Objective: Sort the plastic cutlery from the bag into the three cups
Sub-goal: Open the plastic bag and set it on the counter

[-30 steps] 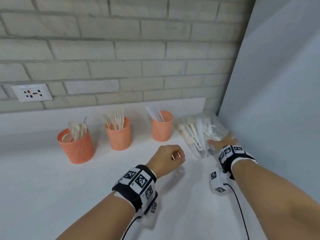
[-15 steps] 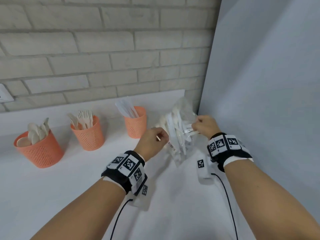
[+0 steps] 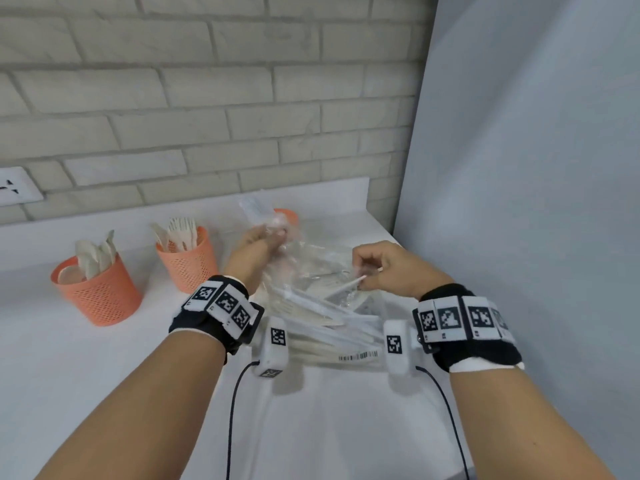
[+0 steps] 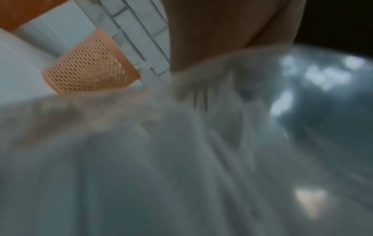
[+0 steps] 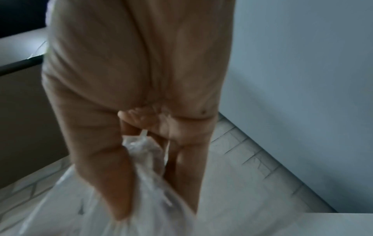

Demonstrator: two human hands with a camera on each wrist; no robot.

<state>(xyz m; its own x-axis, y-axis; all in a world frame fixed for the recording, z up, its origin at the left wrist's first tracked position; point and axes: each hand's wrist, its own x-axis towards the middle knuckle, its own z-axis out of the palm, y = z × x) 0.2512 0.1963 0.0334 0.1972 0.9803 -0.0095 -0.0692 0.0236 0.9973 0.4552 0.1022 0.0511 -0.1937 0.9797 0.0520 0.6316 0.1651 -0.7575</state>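
A clear plastic bag (image 3: 311, 306) of white cutlery is held up between both hands above the white counter (image 3: 104, 375). My left hand (image 3: 266, 237) grips the bag's far top edge; my right hand (image 3: 374, 271) pinches the near edge (image 5: 141, 143) together with a white utensil handle (image 3: 346, 287). Three orange mesh cups stand along the wall: the left cup (image 3: 98, 292) holds spoons, the middle cup (image 3: 188, 259) holds forks, and the right cup (image 3: 287, 214) is mostly hidden behind the bag. The left wrist view is blurred, filled by the bag (image 4: 181, 159), with an orange cup (image 4: 88, 67) behind.
A brick wall (image 3: 207, 98) runs behind the cups, with a wall socket (image 3: 14, 190) at far left. A grey panel (image 3: 519, 168) closes off the right side of the counter. Sensor cables hang from both wrists over the counter's near part.
The right hand took hold of the bag on the counter and lifted it. The left hand came over and gripped its other edge. The bag now hangs lower and nearer, pulled between both hands.
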